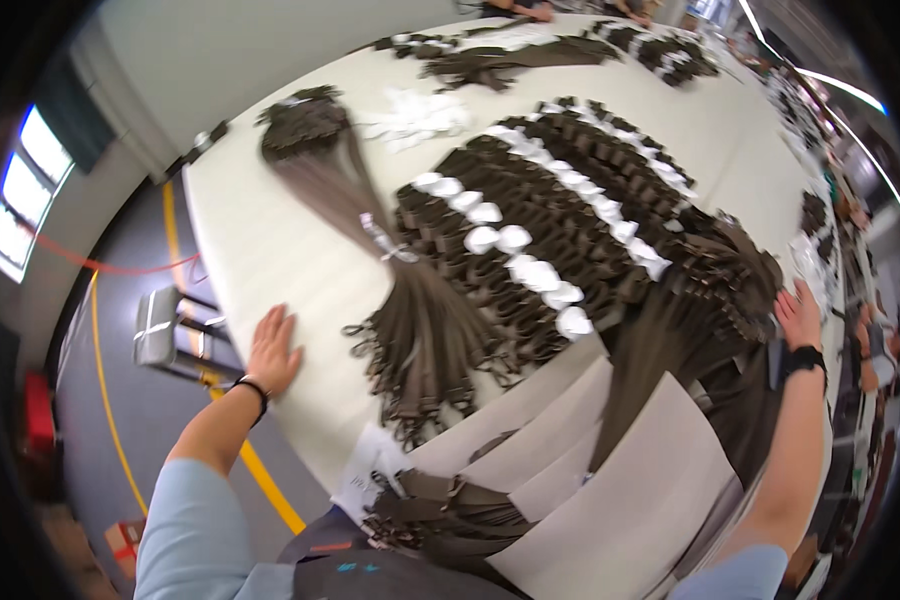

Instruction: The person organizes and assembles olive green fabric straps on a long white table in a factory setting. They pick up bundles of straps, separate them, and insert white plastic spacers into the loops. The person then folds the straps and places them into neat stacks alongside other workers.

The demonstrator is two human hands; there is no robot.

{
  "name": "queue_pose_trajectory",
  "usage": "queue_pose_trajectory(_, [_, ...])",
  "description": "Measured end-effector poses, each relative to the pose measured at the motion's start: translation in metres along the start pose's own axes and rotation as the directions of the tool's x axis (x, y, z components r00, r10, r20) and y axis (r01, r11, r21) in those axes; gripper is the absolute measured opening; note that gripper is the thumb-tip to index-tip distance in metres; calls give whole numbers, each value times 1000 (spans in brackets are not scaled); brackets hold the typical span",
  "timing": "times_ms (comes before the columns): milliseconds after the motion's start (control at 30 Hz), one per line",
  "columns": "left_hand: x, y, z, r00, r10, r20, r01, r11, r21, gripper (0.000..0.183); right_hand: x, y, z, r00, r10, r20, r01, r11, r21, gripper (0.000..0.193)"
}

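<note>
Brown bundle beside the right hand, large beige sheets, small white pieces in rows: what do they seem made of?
Brown bundle: probably textile straps, mostly matt; the narrow strips bunch and fan softly.
Beige sheets: likely paper or thin card, matt; smooth faces, crisp edges, slight bend.
White pieces: paper, fabric or plastic film; bright and crumpled-looking, too blurred to settle.

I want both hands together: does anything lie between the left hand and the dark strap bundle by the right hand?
Yes. From the left hand, the tied strap bundle lies first, then rows of dark strips with white pieces, before the dark strap bundle by the right hand.
</note>
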State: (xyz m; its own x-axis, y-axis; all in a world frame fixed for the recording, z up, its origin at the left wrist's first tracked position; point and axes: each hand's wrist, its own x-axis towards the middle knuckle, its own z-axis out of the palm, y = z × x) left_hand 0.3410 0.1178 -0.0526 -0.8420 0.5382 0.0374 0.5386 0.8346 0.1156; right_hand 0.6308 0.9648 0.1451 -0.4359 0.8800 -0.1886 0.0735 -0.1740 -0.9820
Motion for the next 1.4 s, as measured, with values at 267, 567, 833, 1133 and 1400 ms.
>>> queue_pose_trajectory(267, [-14, -16, 5, 1000, -16, -5, 16, 1000, -9, 60, -133, -106, 62, 967, -121, 225, 205, 893, -400, 43])
queue_pose_trajectory(567, [-11, -41, 21, 990, 122, 69, -113, 985, -127, 69, -377, -98, 241, 947, -64, 315, 288, 609, -739, 38])
queue_pose_trajectory(833, [-24, -131, -14, 716, 680, 160, -613, 722, -321, 72, -455, 2, 440, 688, -17, 726, 692, 319, -648, 29])
queue_pose_trajectory(1133, [37, -151, -40, 410, 854, 321, -640, 520, -565, 52, -382, 208, 539, 820, -45, 571, 569, 178, -803, 34])
queue_pose_trajectory(1400, [194, -106, -76, 541, 737, 406, -467, 664, -584, 38, -360, 235, 572, 886, -124, 447, 437, -97, -894, 50])
